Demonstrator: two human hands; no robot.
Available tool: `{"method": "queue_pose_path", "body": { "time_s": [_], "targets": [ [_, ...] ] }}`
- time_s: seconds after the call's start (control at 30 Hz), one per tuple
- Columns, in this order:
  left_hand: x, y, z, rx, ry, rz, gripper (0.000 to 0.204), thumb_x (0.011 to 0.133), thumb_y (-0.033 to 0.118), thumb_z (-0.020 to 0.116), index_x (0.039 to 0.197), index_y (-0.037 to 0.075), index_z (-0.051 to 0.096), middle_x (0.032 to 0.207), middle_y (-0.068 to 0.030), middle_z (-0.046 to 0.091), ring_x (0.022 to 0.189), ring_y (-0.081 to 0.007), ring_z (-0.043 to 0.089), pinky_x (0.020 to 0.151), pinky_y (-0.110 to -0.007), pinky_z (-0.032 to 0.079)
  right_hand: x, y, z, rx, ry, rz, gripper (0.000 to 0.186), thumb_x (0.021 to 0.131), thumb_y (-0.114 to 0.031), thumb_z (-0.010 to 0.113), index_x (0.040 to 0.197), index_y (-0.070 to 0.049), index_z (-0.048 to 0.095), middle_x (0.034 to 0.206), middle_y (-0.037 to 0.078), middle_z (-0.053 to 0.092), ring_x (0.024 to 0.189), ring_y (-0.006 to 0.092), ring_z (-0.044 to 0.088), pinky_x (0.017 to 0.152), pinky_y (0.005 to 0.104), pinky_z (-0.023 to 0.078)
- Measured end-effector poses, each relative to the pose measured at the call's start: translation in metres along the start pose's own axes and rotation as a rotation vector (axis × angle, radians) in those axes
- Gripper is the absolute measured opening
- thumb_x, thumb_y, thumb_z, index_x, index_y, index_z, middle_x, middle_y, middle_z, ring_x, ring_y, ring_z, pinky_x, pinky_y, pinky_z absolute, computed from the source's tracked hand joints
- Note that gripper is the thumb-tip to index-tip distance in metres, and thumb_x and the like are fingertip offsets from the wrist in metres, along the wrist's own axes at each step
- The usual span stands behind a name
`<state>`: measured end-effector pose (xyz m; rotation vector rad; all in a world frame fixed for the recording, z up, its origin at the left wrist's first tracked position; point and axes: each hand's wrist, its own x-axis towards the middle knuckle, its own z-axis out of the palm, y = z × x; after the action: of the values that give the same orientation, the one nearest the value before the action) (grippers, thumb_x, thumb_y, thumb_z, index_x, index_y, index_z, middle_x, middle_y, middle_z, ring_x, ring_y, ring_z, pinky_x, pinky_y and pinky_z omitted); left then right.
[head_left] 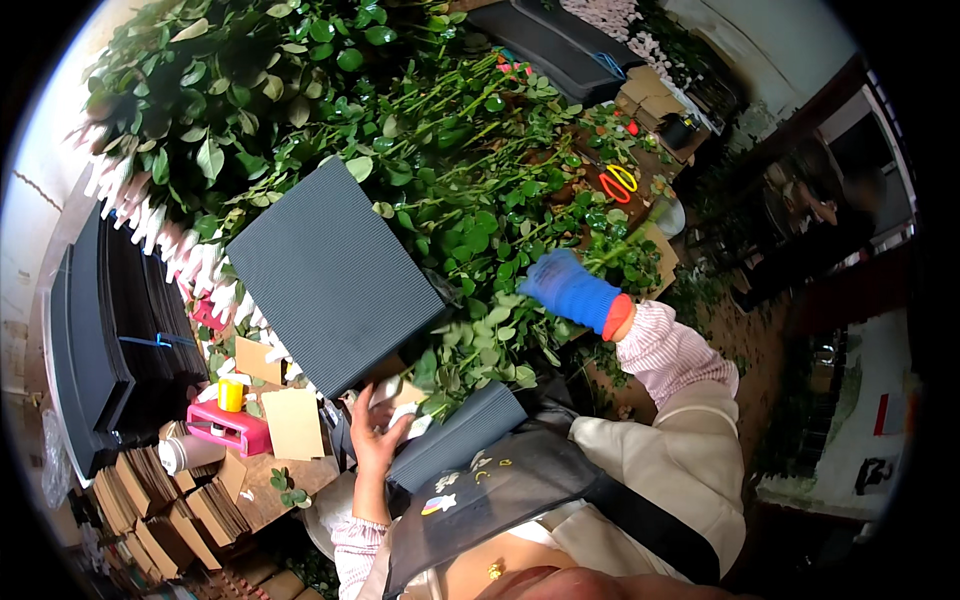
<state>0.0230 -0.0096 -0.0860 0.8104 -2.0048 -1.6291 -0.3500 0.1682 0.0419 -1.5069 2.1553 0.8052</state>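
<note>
My left hand (372,434) is bare and curls around a white-wrapped flower head (402,412). Leafy green stems (478,350) run from there toward my right hand. A blue knitted glove covers my right hand (568,285), which is smeared by motion beside leaves and a blurred green stem (625,250); its fingers cannot be made out. Beyond my left hand, a large dark grey corrugated sheet (335,275) lies tilted on the foliage. Another dark corrugated piece (460,435) rests close against my apron (470,500), just right of my left hand.
A big heap of leafy stems (260,90) covers the table. Red-and-yellow-handled scissors (617,184) lie at right. Stacked dark sheets (130,340), a pink tape dispenser (228,428), a paper cup (190,454) and cardboard pieces (170,510) stand left. A person (825,215) is far right.
</note>
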Motion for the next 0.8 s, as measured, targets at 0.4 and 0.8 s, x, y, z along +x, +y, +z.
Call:
{"method": "queue_pose_path", "body": {
  "time_s": [0.4,0.8],
  "targets": [
    [0.006,0.022,0.0,0.33,-0.078,0.072,0.045,0.082,0.016,0.084,0.121,0.004,0.065,0.118,-0.0153,0.056,0.096,-0.0272,0.065,0.083,-0.035,0.054,0.051,-0.011,-0.012,0.323,0.75,0.071,0.03,0.083,-0.02,0.068,0.113,-0.017,0.07,0.093,0.009,0.067,0.095,0.031,0.065,0.087,0.0453,0.052],
    [0.01,0.012,0.016,0.141,0.046,0.035,0.02,0.093,0.007,0.071,0.112,0.0,0.069,0.098,-0.0095,0.067,0.085,-0.0154,0.06,0.077,-0.03,0.05,0.017,0.113,0.013,0.422,1.217,0.483,0.03,0.088,-0.012,0.059,0.114,-0.019,0.073,0.103,0.008,0.071,0.092,0.0321,0.069,0.082,0.0466,0.055]
  ]
}}
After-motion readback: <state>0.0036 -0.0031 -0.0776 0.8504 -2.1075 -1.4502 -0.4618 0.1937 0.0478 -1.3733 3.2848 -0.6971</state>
